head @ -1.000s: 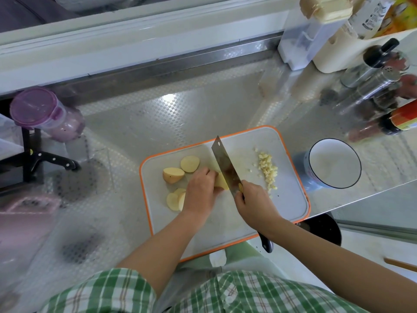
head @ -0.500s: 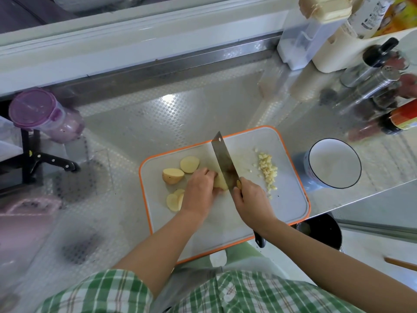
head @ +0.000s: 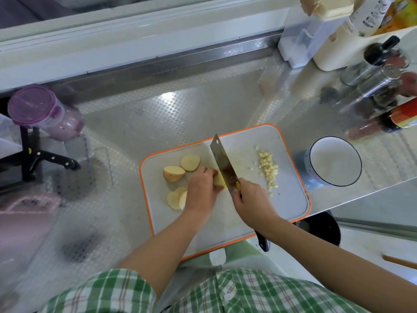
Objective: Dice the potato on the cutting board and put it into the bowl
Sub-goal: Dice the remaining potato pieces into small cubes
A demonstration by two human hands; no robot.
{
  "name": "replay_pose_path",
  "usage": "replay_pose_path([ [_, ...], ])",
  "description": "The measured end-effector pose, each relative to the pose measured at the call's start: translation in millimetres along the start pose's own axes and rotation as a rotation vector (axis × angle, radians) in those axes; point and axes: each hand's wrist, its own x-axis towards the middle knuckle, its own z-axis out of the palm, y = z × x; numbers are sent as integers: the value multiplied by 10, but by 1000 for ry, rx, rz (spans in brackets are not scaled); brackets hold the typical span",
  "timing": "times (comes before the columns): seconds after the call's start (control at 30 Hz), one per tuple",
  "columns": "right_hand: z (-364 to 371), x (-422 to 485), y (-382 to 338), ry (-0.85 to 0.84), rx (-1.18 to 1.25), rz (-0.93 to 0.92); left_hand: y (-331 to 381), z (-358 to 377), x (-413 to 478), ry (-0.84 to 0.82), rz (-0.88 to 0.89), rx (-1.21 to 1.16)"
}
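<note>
Step in hand: dicing. Left hand [head: 202, 190] curls over a potato piece [head: 219, 180] mid-board, pressing it down. Right hand [head: 250, 199] wraps the cleaver [head: 223, 164] handle, blade against that piece. Diced heap [head: 268, 170] lies toward the right edge of the cutting board [head: 291, 199]; uncut chunks [head: 178, 175] wait near its left edge. Bowl [head: 335, 161], empty, stands just beside the board's right edge. Next, likely: more cuts, knuckles clear of the blade. The board's front edge overhangs the worktop; open room behind.
</note>
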Motion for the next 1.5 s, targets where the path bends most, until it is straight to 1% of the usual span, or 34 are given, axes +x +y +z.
replay_pose_path([
  [0.27,138,41,-53,2,7,39,-41,26,15,-24,-26,-35],
  [0.4,192,38,-35,23,0,20,-39,29,11,-29,-34,-39],
  [0.6,61,86,28,66,53,8,-26,-12,8,-59,-41,-42],
  [0.7,-41,89,29,73,53,-15,-7,-47,-17,-38,-50,-58],
  [0.77,-65,69,19,49,28,-35,-5,-49,-31,-7,-86,-73],
  [0.93,-15,21,-30,-1,-34,-28,17,9,-11,58,-260,-146],
  [1.03,17,12,-72,-15,-31,-2,46,11,21,57,-356,-253],
  [1.17,56,-3,-124,-23,-39,35,38,16,74,30,-445,-306],
  [1.3,109,16,-152,-29,-40,66,37,10,104,14,-474,-315],
  [1.5,190,26,-127,-21,-52,42,52,-12,105,5,-481,-323],
])
